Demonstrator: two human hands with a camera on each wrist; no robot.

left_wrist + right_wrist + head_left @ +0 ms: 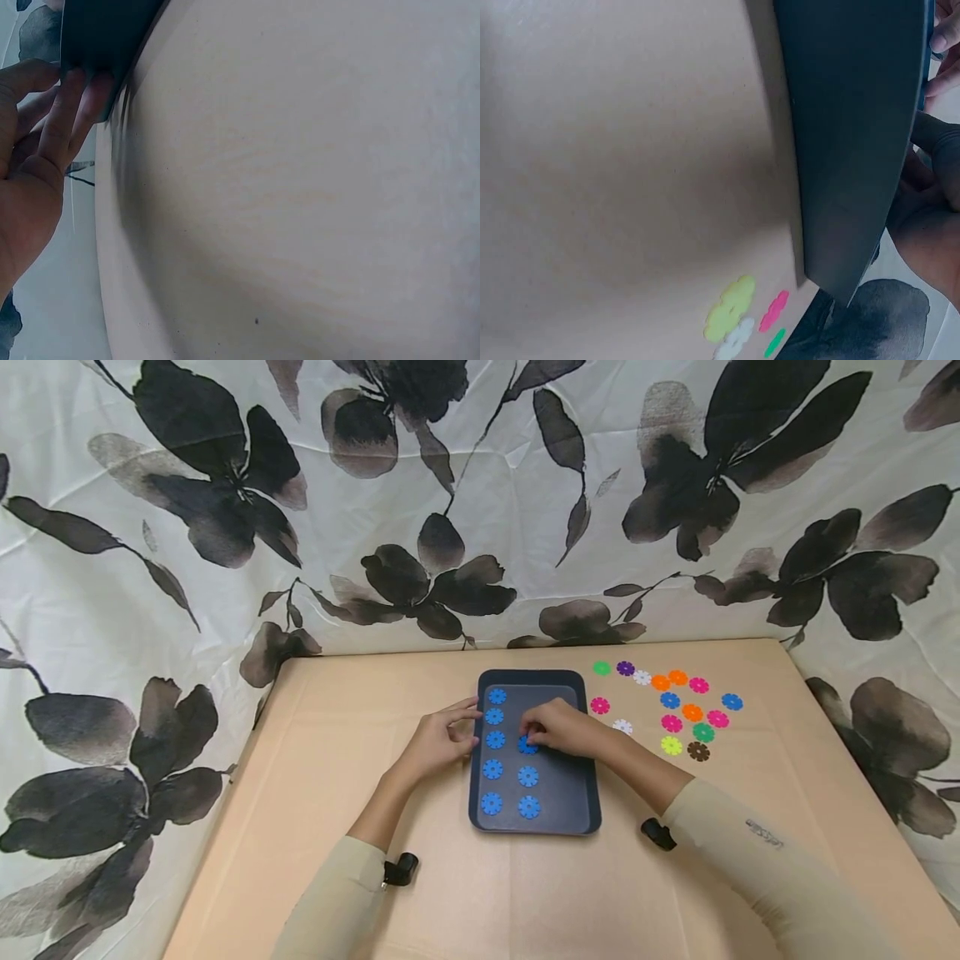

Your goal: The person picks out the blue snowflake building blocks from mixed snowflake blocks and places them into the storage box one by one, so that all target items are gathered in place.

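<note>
A dark grey baking tray point(564, 802) holds blue notched discs point(491, 769) in two columns, several on the left and a shorter column on the right. My right hand point(567, 728) reaches in over the right rim and pinches a blue disc point(528, 747) at the upper end of the right column; its fingers partly cover that disc. On the opposite side, my left hand point(435, 743) touches the tray's left rim. In the left wrist view, its fairly straight fingers point(58, 124) rest against the tray's outer wall point(105, 37).
Loose notched discs in orange point(692, 712), pink point(717, 718), yellow point(671, 745), brown point(699, 752), green, white, purple and blue lie right of the tray on the tan table point(300, 777). Floral cloth point(480, 485) hangs behind the table's far edge.
</note>
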